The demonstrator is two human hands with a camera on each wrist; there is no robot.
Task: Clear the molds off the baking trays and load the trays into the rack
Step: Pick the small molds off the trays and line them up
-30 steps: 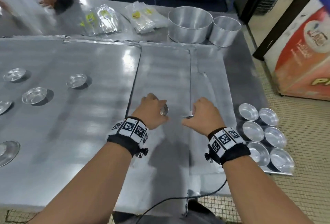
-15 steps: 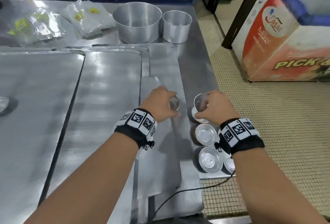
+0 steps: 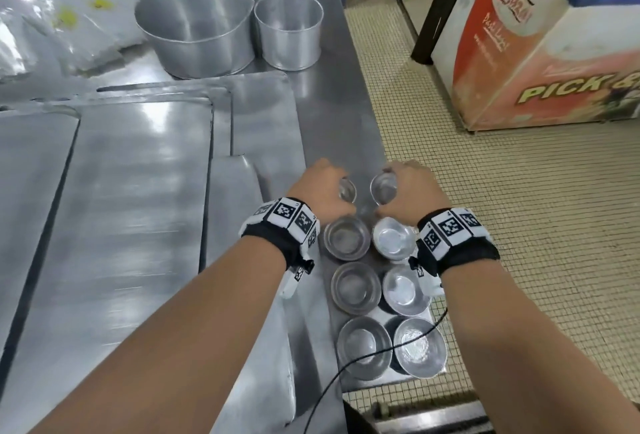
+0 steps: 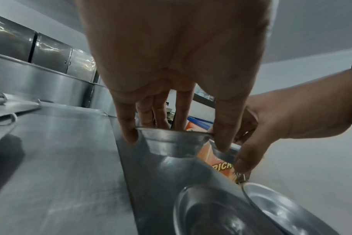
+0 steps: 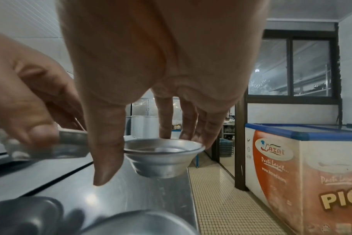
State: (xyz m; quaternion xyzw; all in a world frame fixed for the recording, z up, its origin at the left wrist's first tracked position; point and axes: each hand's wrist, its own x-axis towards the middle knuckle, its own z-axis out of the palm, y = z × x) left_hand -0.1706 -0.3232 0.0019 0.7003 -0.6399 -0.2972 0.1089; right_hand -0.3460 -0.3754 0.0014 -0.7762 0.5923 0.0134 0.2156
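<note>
My left hand [image 3: 329,189] pinches a small round metal mold [image 3: 347,190] by its rim, thumb on one side and fingers on the other, as the left wrist view shows on the mold [image 4: 171,144]. My right hand [image 3: 410,191] grips a second mold [image 3: 383,187] the same way, seen as the mold [image 5: 163,159] just above the table's right edge. Both molds are upright, side by side, at the far end of two columns of several molds [image 3: 356,288] on the table. Flat baking trays [image 3: 138,191] lie overlapping to the left.
A large round tin [image 3: 194,25] and a smaller one [image 3: 287,31] stand at the table's back, with plastic bags [image 3: 69,25] beside them. A freezer chest [image 3: 536,52] stands on the tiled floor [image 3: 502,243] to the right. A black cable [image 3: 346,364] crosses the nearest molds.
Both hands have carried a mold each rightward, from over the trays to the table's right edge beyond the rows of molds. The head view swung right with them.
</note>
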